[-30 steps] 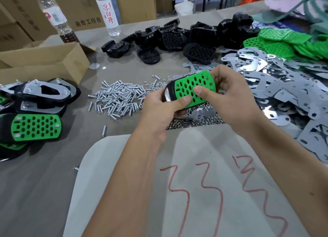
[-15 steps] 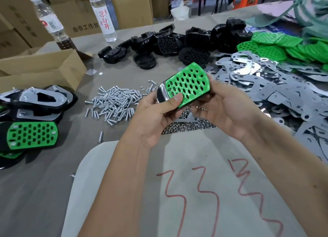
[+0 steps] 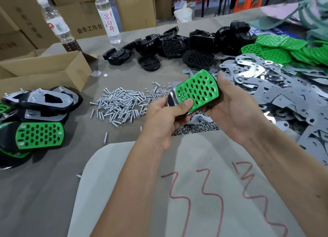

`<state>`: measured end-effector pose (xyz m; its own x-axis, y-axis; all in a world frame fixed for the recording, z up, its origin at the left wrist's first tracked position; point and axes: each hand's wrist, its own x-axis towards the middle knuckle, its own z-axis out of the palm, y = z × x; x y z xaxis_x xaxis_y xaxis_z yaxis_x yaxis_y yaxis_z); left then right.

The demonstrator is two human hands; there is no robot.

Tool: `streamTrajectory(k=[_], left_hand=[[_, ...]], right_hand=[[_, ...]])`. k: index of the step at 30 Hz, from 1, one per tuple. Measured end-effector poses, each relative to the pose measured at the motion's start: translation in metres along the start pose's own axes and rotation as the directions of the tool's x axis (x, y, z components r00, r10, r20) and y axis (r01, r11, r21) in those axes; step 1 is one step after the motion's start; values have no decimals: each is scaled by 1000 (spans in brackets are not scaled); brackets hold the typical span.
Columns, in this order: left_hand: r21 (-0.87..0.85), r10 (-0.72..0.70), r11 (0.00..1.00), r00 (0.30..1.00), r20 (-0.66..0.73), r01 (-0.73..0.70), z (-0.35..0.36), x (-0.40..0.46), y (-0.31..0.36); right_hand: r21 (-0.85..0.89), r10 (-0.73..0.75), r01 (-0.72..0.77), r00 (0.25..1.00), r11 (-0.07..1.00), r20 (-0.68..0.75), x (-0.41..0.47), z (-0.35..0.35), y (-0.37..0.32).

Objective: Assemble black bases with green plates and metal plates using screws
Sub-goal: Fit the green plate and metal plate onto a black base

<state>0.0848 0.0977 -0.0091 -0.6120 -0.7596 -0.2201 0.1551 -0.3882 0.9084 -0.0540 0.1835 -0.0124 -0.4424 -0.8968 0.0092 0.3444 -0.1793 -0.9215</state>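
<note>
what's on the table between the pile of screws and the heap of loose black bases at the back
In the head view, the stretch between the pile of screws and the heap of black bases is mostly bare table, with a few stray screws and nuts near the pile's far right edge.

Both forearms are bare, no sleeves, gloves or jewellery visible.

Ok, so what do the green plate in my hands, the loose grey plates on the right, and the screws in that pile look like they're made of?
Green plate: probably moulded plastic, with a uniform bright colour, soft sheen and neat rows of holes.
Loose grey plates: likely stamped sheet metal, thin and flat; some are dull grey, a few mirror-bright.
Screws: apparently plated steel, silvery and shiny, though the plating can't be identified.
</note>
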Motion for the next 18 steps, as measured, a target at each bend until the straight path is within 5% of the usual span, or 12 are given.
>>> streamTrajectory(k=[4, 18], left_hand=[[90, 73, 993, 997, 8, -73, -1, 1, -2], [93, 97, 992, 991, -93, -89, -1, 7, -4]], right_hand=[[-197, -3, 0, 1000, 980, -14, 0, -1, 7], [-96, -22, 20, 1000, 995, -16, 2, -3, 12]])
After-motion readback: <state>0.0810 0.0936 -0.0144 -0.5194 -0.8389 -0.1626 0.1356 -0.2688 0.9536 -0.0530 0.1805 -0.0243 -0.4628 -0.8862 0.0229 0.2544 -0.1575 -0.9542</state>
